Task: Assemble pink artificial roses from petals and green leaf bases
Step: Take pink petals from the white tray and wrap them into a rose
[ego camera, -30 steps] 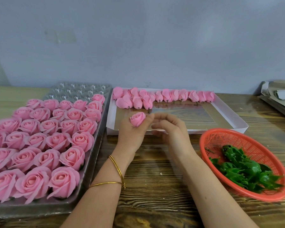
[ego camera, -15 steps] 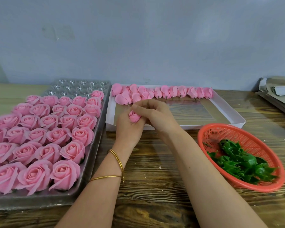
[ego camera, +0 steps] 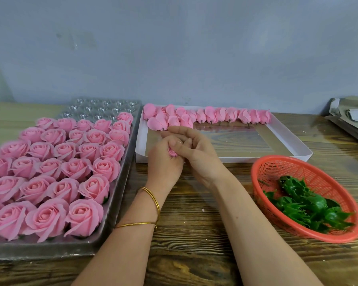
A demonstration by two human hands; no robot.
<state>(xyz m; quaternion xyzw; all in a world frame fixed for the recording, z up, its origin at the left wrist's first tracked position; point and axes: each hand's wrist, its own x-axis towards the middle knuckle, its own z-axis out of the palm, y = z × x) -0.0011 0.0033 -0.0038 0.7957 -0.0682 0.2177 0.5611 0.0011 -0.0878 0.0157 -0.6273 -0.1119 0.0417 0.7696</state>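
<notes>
A small pink rose bud [ego camera: 172, 152] sits between my two hands at the table's middle, mostly hidden by fingers. My left hand [ego camera: 163, 162] wraps around it from below. My right hand [ego camera: 192, 149] presses on it from the right with curled fingers. Pink petal buds [ego camera: 211, 116] lie in rows along the far edge of a white shallow box [ego camera: 287, 139]. Green leaf bases [ego camera: 306, 205] fill a red mesh basket [ego camera: 277, 168] at the right. Finished pink roses [ego camera: 56, 172] fill a clear plastic tray [ego camera: 120, 195] at the left.
The wooden table [ego camera: 194, 234] runs under everything. Grey cardboard pieces [ego camera: 351, 116] lie at the far right edge. A blue-grey wall stands close behind the trays. Gold bangles circle my left wrist.
My right hand has closed in over the bud held in my left hand. Both hands have stayed in front of the white box while the bud became mostly covered.
</notes>
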